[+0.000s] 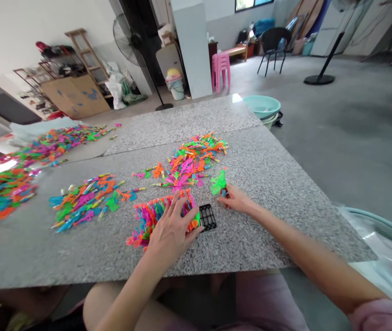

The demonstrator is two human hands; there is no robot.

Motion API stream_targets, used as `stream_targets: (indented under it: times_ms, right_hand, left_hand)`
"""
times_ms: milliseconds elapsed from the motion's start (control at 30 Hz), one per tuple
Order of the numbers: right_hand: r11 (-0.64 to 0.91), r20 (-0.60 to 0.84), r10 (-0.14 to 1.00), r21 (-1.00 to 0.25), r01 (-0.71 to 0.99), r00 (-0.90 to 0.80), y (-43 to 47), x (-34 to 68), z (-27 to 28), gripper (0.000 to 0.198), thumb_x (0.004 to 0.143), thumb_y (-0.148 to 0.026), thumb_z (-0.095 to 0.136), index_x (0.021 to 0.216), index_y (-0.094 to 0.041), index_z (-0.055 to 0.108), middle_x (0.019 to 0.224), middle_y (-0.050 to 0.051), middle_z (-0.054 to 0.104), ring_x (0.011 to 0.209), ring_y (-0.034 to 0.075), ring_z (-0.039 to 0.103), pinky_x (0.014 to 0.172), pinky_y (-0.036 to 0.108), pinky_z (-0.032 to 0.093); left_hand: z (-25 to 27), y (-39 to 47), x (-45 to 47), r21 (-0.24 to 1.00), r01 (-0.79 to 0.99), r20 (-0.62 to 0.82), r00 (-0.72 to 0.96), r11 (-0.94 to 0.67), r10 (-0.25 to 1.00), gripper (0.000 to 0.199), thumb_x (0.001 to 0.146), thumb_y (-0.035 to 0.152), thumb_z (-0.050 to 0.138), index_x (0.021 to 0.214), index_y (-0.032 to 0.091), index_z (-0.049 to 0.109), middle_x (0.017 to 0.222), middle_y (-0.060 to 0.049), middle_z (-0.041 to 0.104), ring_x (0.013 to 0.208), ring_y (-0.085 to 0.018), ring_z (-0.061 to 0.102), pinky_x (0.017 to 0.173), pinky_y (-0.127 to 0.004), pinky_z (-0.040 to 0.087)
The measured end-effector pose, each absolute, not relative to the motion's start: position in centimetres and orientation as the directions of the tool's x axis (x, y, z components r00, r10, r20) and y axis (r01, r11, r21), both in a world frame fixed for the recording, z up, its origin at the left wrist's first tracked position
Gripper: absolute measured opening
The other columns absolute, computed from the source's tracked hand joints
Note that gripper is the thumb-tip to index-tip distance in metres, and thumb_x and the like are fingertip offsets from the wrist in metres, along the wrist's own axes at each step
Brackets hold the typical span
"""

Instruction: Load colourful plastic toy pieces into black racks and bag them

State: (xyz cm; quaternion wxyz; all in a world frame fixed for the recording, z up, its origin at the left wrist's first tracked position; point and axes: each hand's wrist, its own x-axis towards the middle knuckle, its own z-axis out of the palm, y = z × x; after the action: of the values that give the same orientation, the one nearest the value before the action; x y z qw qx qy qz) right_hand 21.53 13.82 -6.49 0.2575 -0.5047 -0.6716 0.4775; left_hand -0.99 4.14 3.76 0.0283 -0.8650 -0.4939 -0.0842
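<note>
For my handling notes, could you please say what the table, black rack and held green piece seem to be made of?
Table: probably granite or similar stone, smooth, by its grey speckle and glare.
Black rack: likely moulded plastic, finish unclear, by its even open grid.
Held green piece: probably plastic, perhaps translucent, by its vivid colour.

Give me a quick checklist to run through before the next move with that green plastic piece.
1. Green plastic piece gripped: ok, the right hand pinches its lower end.
2. Left hand on the row of colorful pieces: ok, it rests over the row's right part.
3. Bare grid on the black rack: ok, its right end shows uncovered.
4. Every piece in the row seated firmly: cannot tell, the left hand hides part of it.
5. More pieces nearby: ok, a loose pile lies beyond the rack on the table.
</note>
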Motion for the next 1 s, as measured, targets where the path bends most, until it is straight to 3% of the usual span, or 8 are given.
stream_targets:
  times_ms: [200, 467, 700, 867, 1000]
  right_hand:
    - [0.260, 0.066, 0.895, -0.881, 0.396, -0.441, 13.0, 17.9, -5.8, 0.019, 0.074, -0.015, 0.068, 0.091, -0.019, 0.060, 0.086, 0.001, 0.070, 0.078, 0.015, 0.065, 0.071, 0.022, 0.046]
    - [0.432, 0.129, 0.862, -0.693, 0.578, -0.490, 14.1, 15.4, -6.0, 0.026, 0.079, -0.016, 0.063, 0.105, -0.018, 0.065, 0.090, 0.005, 0.072, 0.085, 0.021, 0.066, 0.071, 0.024, 0.044]
    - [0.380, 0.125, 0.855, -0.810, 0.445, -0.503, 14.4, 16.1, -6.2, 0.013, 0.075, -0.015, 0.072, 0.086, -0.017, 0.066, 0.085, 0.002, 0.073, 0.077, 0.016, 0.066, 0.068, 0.020, 0.043]
    - [0.439, 0.069, 0.839, -0.672, 0.596, -0.540, 14.1, 14.5, -5.5, 0.017, 0.076, -0.020, 0.068, 0.093, -0.017, 0.068, 0.079, 0.005, 0.071, 0.073, 0.019, 0.065, 0.064, 0.023, 0.041]
    - [0.461, 0.058, 0.834, -0.620, 0.635, -0.549, 13.3, 13.6, -4.2, 0.022, 0.089, -0.026, 0.055, 0.105, -0.021, 0.069, 0.082, 0.005, 0.071, 0.073, 0.021, 0.065, 0.064, 0.025, 0.042]
  left_hand:
    - [3.9, 4.2, -0.7, 0.018, 0.866, 0.151, 0.491, -0.499, 0.858, 0.035, 0.091, 0.040, 0.061, 0.123, 0.027, 0.060, 0.140, -0.010, 0.044, 0.144, -0.039, 0.028, 0.109, -0.058, 0.042]
    - [3.8, 4.4, -0.9, -0.013, 0.866, 0.131, 0.498, -0.500, 0.858, 0.036, 0.092, 0.043, 0.058, 0.125, 0.027, 0.060, 0.140, -0.011, 0.043, 0.145, -0.040, 0.025, 0.105, -0.056, 0.047]
    - [3.3, 4.5, -1.1, -0.032, 0.869, 0.143, 0.493, -0.494, 0.858, 0.037, 0.092, 0.042, 0.059, 0.124, 0.025, 0.061, 0.138, -0.013, 0.045, 0.144, -0.042, 0.025, 0.101, -0.055, 0.050]
    - [3.4, 4.3, -0.9, -0.007, 0.870, 0.167, 0.486, -0.492, 0.858, 0.036, 0.091, 0.039, 0.060, 0.124, 0.024, 0.061, 0.146, -0.014, 0.038, 0.143, -0.042, 0.028, 0.103, -0.056, 0.048]
    - [3.9, 4.2, -0.4, -0.026, 0.869, 0.211, 0.488, -0.495, 0.847, 0.045, 0.090, 0.033, 0.062, 0.134, 0.026, 0.054, 0.158, -0.012, 0.023, 0.145, -0.041, 0.024, 0.111, -0.059, 0.039]
